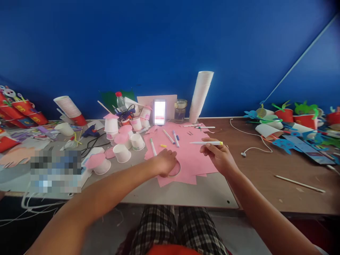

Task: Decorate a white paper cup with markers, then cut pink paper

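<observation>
My right hand (216, 153) pinches a slim white marker (207, 143) with a yellow end, held level above stacked pink paper (196, 161); its thin tip points left. My left hand (166, 163) is low over the same paper, fingers curled at the edge of a thin round ring (178, 172) that lies flat there. The hand covers part of the ring, and its fingertips are partly hidden. Near the hands on the paper are a small yellow cap (163, 145), a green-ended marker (153, 147) and blue-capped markers (175, 139).
White paper cups (122, 153), some with pink paper tops, stand to the left. A tall cup stack (201, 97), a glass jar (180, 111) and a lit phone (159, 112) are at the back. Rightward lie a white cable (255, 134), a thin stick (300, 183) and cup crafts (305, 120).
</observation>
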A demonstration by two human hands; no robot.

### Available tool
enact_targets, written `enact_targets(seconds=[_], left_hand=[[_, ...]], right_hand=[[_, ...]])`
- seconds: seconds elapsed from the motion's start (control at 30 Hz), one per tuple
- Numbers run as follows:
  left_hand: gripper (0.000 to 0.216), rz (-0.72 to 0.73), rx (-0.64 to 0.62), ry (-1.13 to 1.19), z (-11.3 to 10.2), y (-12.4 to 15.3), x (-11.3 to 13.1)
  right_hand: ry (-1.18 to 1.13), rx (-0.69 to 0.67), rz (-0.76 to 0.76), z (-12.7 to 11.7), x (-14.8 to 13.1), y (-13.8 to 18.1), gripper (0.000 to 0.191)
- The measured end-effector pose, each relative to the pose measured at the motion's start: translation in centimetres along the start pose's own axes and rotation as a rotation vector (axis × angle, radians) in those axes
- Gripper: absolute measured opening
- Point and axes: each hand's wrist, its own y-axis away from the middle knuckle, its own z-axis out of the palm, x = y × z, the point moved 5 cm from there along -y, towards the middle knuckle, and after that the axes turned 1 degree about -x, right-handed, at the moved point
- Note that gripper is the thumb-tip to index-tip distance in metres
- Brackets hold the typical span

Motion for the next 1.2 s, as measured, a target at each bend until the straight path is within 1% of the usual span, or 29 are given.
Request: enact_targets(seconds=[0.07, 0.2, 0.33, 0.37, 0.43, 0.47, 0.53, 0.57, 0.6, 0.63, 0.67, 0.73, 0.8, 0.9, 0.97, 1.03, 1.2], left_hand=[[0.046, 0.029, 0.024, -0.008, 0.1, 0.0, -0.3], [0.056, 0.056, 0.013, -0.017, 0.6, -0.4, -0.6], [0.058, 0.055, 0.08, 0.038, 0.2, 0.3, -1.2], [0.06, 0.037, 0.104, 0.078, -0.1, 0.7, -1.7], [0.069, -0.042, 0.191, 0.157, -1.0, 1.3, -3.5], [0.072, -0.107, 0.242, 0.179, -1.4, 1.6, -4.7], [0.067, -0.282, 0.355, 0.206, -2.0, 2.1, -7.5], [0.065, -0.352, 0.398, 0.206, -2.0, 2.1, -8.6], [0.069, -0.4, 0.433, 0.2, -1.9, 2.1, -9.6], [0.073, -0.44, 0.47, 0.191, -1.7, 1.9, -10.4], [0.076, -0.462, 0.481, 0.185, -1.3, 1.6, -10.9], [0.074, -0.495, 0.469, 0.182, -0.4, 0.6, -11.5], [0.072, -0.528, 0.427, 0.205, 0.4, -0.5, -11.8], [0.071, -0.557, 0.396, 0.232, 0.8, -1.9, -12.0], [0.074, -0.557, 0.417, 0.225, 0.5, -2.5, -12.1], [0.076, -0.553, 0.447, 0.245, 0.3, -2.8, -12.4], [0.074, -0.6, 0.555, 0.444, 0.8, -2.7, -13.8]], right_hand=[[-0.009, -0.011, 0.0, 0.4, 0.1, -0.1, 0.036], [-0.052, -0.038, -0.01, 1.8, 0.6, -0.3, 0.034], [-0.074, -0.051, 0.0, 2.8, 0.8, -0.3, 0.033], [-0.068, -0.049, 0.003, 2.9, 0.7, -0.3, 0.033], [-0.053, -0.034, 0.005, 3.1, 0.5, -0.3, 0.034], [-0.039, -0.017, 0.004, 3.1, 0.4, -0.4, 0.034], [0.01, 0.028, 0.003, 3.2, 0.1, -0.8, 0.034], [0.041, 0.053, 0.001, 3.3, 0.1, -1.0, 0.034], [0.073, 0.074, -0.003, 3.4, 0.1, -1.3, 0.034], [0.102, 0.09, -0.01, 3.6, 0.2, -1.6, 0.034], [0.125, 0.099, -0.019, 3.8, 0.3, -2.0, 0.035], [0.162, 0.098, -0.041, 4.4, 0.8, -2.7, 0.036], [0.217, 0.079, -0.071, 5.0, 1.3, -3.1, 0.037], [0.354, 0.034, -0.127, 5.9, 1.8, -3.2, 0.036], [0.423, 0.002, -0.141, 6.2, 2.1, -2.9, 0.037], [0.452, -0.002, -0.172, 6.3, 2.2, -2.6, 0.037], [0.467, 0.075, -0.245, 5.3, 2.4, -2.6, 0.034]])
